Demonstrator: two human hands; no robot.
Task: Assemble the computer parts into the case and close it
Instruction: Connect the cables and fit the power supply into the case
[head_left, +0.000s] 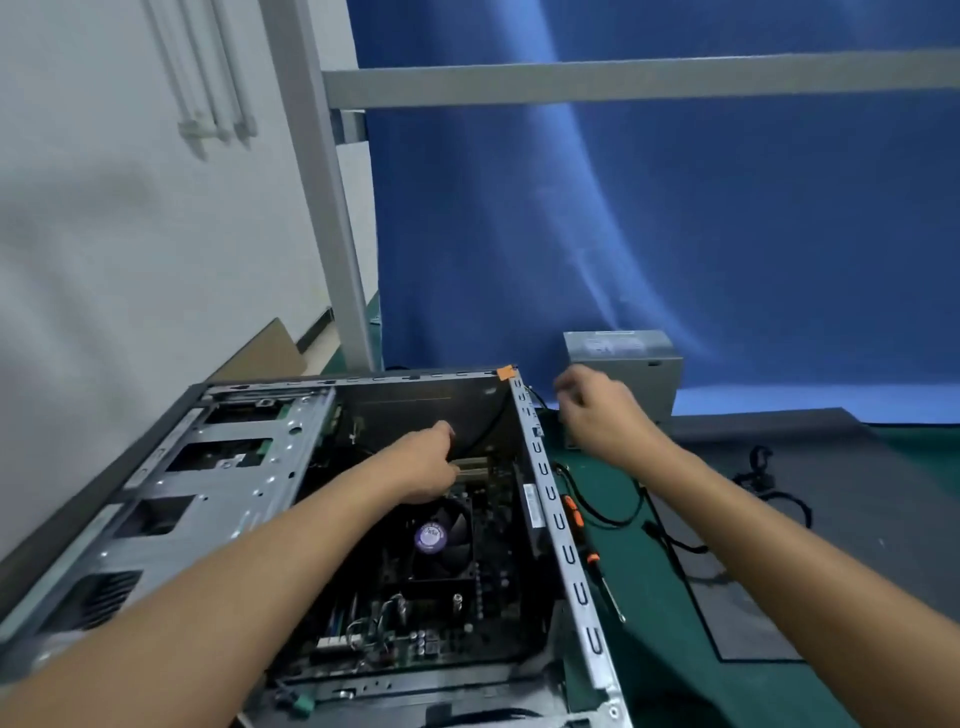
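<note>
- Two hands work at the far end of the case (551, 501), which lies on its side, open face up, on the green desk (649, 654).
- Left hand (423, 465) reaches inside, just beyond the fan (441, 535), with its fingers bent downward beside a thin black cable. I cannot tell whether it pinches anything.
- Right hand (597, 410) hovers outside the case's right rim, in front of the power supply (641, 364). Its fingers are curled and blurred, so whether they hold anything is unclear.
- Power supply: a grey sheet-metal box standing on the desk beyond the case's far corner. It is probably rigid and heavy for its bulk, and best gripped across its flat sides rather than lifted by its wires.
- Case: thin stamped steel with a slotted rim, stiff, and its edges are likely sharp.
- Motherboard (415, 623): dark, crowded with small upright parts, and likely fragile. It is safer left untouched except at connectors.
- Fan: black plastic blades around a purple round label.
- Drive cage (223, 467): bright perforated metal along the left side.
- Screwdriver (597, 569): an orange-and-black handle and slim shaft, just beside the rim among limp black cables (615, 514).
</note>
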